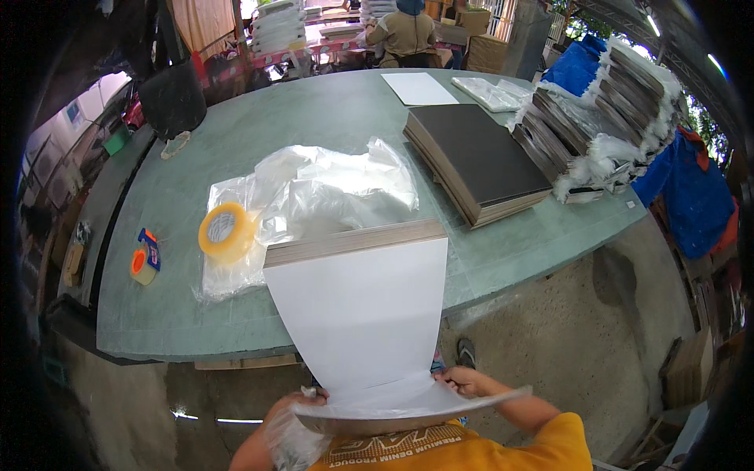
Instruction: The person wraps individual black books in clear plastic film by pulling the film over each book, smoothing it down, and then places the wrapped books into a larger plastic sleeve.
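Note:
A stack of white-faced boards [361, 306] with brownish layered edges leans from the table's near edge down toward my body. Clear plastic film [385, 392] lies across its near end, where a curved pale panel [424, 416] spans my front. My left hand [312, 396] is closed on the plastic at the stack's left side, and more crumpled film hangs below the wrist. At the right side, my right hand [462, 381] pinches the film's edge, its fingertips partly hidden. Beyond the stack lie crumpled clear plastic bags [330, 184] with a roll of clear tape [226, 231] on them.
A small tape dispenser [146, 257] sits on the green table [181, 314] at left. Black-topped boards [479, 149] are piled at right, beside plastic-wrapped bundles [597, 118]. A white sheet [419, 89] lies at the far side. Another person [404, 35] sits beyond.

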`<state>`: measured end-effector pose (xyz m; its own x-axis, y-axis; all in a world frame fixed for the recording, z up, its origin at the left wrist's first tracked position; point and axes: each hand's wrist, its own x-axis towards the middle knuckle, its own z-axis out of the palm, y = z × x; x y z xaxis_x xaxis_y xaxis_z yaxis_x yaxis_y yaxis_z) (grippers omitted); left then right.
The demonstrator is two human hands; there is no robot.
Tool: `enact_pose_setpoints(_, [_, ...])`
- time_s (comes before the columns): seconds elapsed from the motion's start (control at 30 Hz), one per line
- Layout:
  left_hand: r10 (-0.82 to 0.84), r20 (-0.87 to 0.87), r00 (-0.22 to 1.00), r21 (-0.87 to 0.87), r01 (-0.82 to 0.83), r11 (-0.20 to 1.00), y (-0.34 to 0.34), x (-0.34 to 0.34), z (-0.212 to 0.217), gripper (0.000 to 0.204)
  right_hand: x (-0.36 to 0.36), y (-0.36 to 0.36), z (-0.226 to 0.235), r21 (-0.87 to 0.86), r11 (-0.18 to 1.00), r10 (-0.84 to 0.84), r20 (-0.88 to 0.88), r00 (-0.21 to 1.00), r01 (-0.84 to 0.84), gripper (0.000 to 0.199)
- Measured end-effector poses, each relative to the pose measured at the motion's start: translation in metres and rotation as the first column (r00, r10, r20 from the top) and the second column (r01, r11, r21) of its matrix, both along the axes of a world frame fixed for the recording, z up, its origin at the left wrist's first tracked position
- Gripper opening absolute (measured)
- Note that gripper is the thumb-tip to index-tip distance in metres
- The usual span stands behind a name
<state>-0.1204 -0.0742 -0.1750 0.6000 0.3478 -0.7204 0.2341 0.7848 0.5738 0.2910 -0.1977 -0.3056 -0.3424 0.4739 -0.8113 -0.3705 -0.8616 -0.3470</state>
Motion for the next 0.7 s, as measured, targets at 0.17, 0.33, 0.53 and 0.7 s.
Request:
enact_pose_setpoints(0.17, [0.103,-0.069,0.992,-0.006,-0.104,0.995,0.016,0.005,-0.014,0.023,-0.050,0.019,0.003,0.390,0.866,-0.320,0.913,0.253,-0.312,0.024])
enact_pose_setpoints(0.33, [-0.360,-0.171,0.917,0.460,0.397,0.794,0.002,-0.005,0.001,0.024,-0.049,0.011,0.014,0.497,0.811,-0.392,0.854,0.343,-0.309,0.029])
enact_pose_setpoints(0.53, [-0.066,-0.132,0.989,0.000,0.067,0.998,-0.011,-0.008,0.007,0.030,-0.057,0.013,0.016,0.521,0.820,-0.441,0.839,0.320,-0.237,0.021])
enact_pose_setpoints(0.7, [0.332,-0.224,0.916,0.362,-0.239,0.901,0.005,0.013,-0.066,0.061,-0.056,0.016,0.018,0.435,0.826,-0.353,0.895,0.274,-0.357,0.025])
